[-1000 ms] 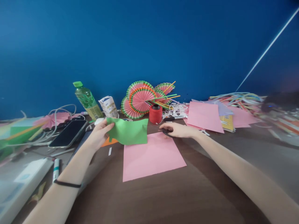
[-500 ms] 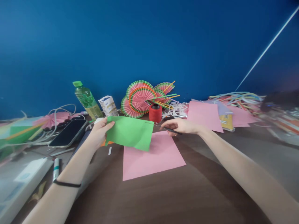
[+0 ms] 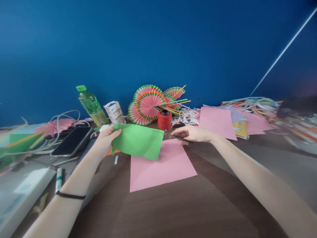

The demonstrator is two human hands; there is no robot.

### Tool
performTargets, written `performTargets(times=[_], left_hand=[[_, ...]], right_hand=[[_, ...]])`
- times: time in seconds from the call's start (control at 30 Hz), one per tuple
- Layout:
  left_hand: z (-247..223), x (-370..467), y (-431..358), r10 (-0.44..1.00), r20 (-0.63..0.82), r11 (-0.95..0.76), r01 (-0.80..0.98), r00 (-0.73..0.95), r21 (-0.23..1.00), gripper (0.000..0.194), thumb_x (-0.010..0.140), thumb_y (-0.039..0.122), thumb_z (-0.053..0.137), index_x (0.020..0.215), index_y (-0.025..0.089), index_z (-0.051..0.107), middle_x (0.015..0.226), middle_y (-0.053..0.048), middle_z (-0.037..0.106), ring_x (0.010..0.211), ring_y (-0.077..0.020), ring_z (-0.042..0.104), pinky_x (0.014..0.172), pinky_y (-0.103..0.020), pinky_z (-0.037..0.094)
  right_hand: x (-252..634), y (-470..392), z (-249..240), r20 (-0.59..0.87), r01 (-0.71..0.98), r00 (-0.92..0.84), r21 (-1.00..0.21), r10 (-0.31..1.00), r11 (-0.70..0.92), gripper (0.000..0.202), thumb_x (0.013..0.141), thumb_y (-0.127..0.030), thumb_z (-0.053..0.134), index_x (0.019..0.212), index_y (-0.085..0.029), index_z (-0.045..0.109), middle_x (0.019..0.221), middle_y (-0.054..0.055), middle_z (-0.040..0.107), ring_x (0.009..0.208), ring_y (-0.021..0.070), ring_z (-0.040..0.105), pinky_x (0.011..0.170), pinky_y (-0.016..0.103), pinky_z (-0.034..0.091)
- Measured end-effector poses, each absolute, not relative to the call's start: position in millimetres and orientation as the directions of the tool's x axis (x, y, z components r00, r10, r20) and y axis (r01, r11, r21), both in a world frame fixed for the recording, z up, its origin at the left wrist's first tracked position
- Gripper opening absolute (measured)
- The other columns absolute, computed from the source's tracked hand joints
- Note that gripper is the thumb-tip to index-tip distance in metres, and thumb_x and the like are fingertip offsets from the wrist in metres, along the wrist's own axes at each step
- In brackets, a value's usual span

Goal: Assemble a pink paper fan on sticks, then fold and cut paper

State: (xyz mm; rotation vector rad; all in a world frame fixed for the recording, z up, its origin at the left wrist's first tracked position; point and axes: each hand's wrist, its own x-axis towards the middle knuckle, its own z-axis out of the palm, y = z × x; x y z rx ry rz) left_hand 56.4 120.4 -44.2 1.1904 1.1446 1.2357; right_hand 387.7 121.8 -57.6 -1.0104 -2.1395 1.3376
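Observation:
My left hand (image 3: 107,140) pinches the left edge of a green sheet of paper (image 3: 137,142), thumb in front. The paper is held up, tilted, above a pink sheet (image 3: 163,168) that lies on the table. In my right hand (image 3: 188,134) is a pair of scissors (image 3: 184,138) with dark handles. Their thin blades point left and lie at the green paper's upper right edge. Part of the scissors is covered by my fingers. Just behind the paper stands a red spool of thread (image 3: 164,119).
Pleated paper fans (image 3: 150,104) lean by the blue wall (image 3: 153,39). A green bottle (image 3: 92,107), a small carton (image 3: 114,112) and a phone (image 3: 72,141) are at the left. Paper scraps (image 3: 187,116) and more pink sheets (image 3: 216,120) lie at the back right. A power strip (image 3: 27,195) sits front left.
The scissor blades have moved very slightly against the green paper's top edge. Both hands keep nearly the same places and grips. The view has shifted a little.

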Motion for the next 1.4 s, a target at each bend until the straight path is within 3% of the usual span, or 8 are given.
performTargets(times=[0.63,1.13,1.4], left_hand=[[-45.9,55.4,122.3,1.000,0.020,-0.018,-0.062,0.023,0.998,0.023,0.059,0.023,0.069,0.079,0.016,0.060,0.066,-0.001,0.067,0.062,-0.0184,0.065,0.060,-0.029,0.055],[-43.1,57.6,119.4,1.000,0.014,-0.012,-0.099,0.025,0.995,0.021,0.058,0.020,0.070,0.077,0.016,0.062,0.067,-0.001,0.068,0.060,-0.0170,0.065,0.058,-0.025,0.055],[-40.2,58.8,117.3,1.000,0.010,-0.009,-0.075,0.018,0.997,0.022,0.059,0.021,0.069,0.079,0.016,0.063,0.067,-0.002,0.068,0.061,-0.0174,0.065,0.058,-0.025,0.055]], right_hand=[[390.5,122.0,-54.7,-0.125,0.451,-0.614,-0.866,0.779,0.216,0.053,0.062,-0.029,0.072,0.114,-0.021,0.062,0.108,0.006,0.065,0.093,0.0189,0.060,0.073,0.026,0.046],[392.9,120.0,-55.4,-0.077,0.436,-0.593,-0.867,0.801,0.240,0.048,0.065,-0.033,0.071,0.111,-0.023,0.064,0.105,0.003,0.067,0.081,0.0145,0.061,0.061,0.020,0.046],[395.3,123.9,-59.3,-0.057,0.437,-0.586,-0.862,0.808,0.256,0.048,0.063,-0.034,0.072,0.109,-0.023,0.065,0.108,0.004,0.066,0.092,0.0186,0.061,0.075,0.025,0.047]])
